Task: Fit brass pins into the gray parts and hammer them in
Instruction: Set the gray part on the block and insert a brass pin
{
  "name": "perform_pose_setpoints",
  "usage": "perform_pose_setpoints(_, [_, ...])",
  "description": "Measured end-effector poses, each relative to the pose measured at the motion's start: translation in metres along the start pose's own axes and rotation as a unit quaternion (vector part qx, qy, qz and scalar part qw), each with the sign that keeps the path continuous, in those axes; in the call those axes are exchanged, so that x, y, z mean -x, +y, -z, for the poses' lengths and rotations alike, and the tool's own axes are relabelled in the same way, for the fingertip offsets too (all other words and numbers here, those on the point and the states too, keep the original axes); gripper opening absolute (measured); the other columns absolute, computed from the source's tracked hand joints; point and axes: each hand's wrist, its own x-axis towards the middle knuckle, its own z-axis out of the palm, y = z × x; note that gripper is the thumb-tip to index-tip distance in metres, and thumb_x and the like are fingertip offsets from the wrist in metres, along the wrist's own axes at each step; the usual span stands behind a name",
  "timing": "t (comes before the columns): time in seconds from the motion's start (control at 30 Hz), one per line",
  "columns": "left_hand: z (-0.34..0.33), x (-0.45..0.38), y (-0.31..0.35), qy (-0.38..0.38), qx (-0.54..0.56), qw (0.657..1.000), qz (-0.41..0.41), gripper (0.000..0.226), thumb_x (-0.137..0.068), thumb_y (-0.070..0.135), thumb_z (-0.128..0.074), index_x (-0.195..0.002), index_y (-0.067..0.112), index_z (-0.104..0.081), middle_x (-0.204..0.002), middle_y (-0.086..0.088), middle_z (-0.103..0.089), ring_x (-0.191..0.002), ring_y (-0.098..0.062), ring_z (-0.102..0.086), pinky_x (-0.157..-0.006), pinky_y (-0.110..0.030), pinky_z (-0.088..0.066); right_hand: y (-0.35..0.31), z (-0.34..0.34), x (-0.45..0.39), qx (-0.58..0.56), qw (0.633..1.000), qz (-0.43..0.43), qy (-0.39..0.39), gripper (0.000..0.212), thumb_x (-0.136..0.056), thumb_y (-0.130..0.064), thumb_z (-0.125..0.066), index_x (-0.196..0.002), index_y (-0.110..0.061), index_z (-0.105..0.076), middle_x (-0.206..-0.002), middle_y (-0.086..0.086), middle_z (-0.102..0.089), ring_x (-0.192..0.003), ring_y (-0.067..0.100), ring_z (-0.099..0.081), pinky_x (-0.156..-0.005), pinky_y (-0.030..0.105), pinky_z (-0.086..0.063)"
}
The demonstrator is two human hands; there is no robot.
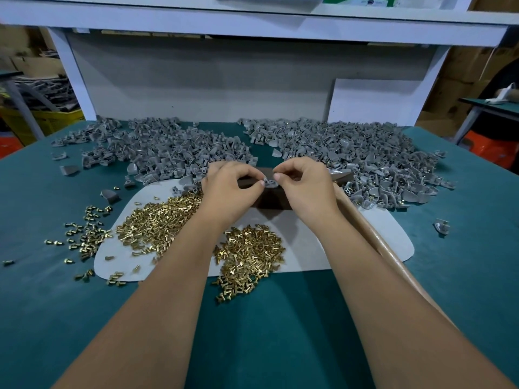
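- Brass pins (165, 220): shiny yellow metal, reflective.
- Gray parts (174, 150): matt moulded plastic, smooth.
- Table cover (56, 276): teal, matt.
- Hammer handle (373, 234): smooth light wood.
- Block (269, 200): dark, dull.

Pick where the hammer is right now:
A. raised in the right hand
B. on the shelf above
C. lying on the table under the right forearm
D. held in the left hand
C: the hammer lies on the table, its handle running beneath the right forearm, while both the left hand and right hand pinch a gray part.
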Motion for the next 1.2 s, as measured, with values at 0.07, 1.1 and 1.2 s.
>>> perform_pose_setpoints(0.07, [-0.001, 0.000, 0.000, 0.001, 0.001, 1.000, -0.004, 0.020, -0.088, 0.030, -0.069, -0.079, 0.046, -0.062, -0.102, 0.016, -0.060, -0.123, -0.018, -0.033, -0.110, -0.050, -0.027, 0.000, 0.000, 0.001, 0.035, 0.999, 0.011, -0.010, 0.011, -0.085, -0.011, -0.068, -0.081, -0.021, -0.068, -0.095, -0.003, -0.062, -0.084, 0.005, -0.055, -0.076, 0.017, -0.040])
perform_pose_setpoints(1.1, [-0.007, -0.004, -0.002, -0.001, 0.014, 1.000, -0.006, 0.016, -0.084, 0.033, -0.072, -0.096, 0.024, -0.076, -0.113, 0.001, -0.067, -0.123, -0.028, -0.048, -0.107, -0.049, -0.034, -0.037, -0.009, -0.010, 0.325, 0.943, -0.026, -0.072, 0.006, -0.086, -0.013, -0.061, -0.086, -0.015, -0.067, -0.074, 0.003, -0.059, -0.073, 0.025, -0.059, -0.066, 0.031, -0.050])
perform_pose_setpoints(1.2, [-0.007, -0.002, -0.002, 0.008, 0.008, 1.000, 0.005, 0.012, -0.088, 0.030, -0.070, -0.097, 0.025, -0.076, -0.113, 0.005, -0.066, -0.126, -0.025, -0.043, -0.109, -0.049, -0.031, -0.032, -0.008, -0.009, 0.295, 0.952, -0.039, -0.066, 0.005, -0.086, -0.016, -0.064, -0.087, -0.015, -0.068, -0.078, 0.003, -0.062, -0.075, 0.025, -0.060, -0.065, 0.030, -0.049])
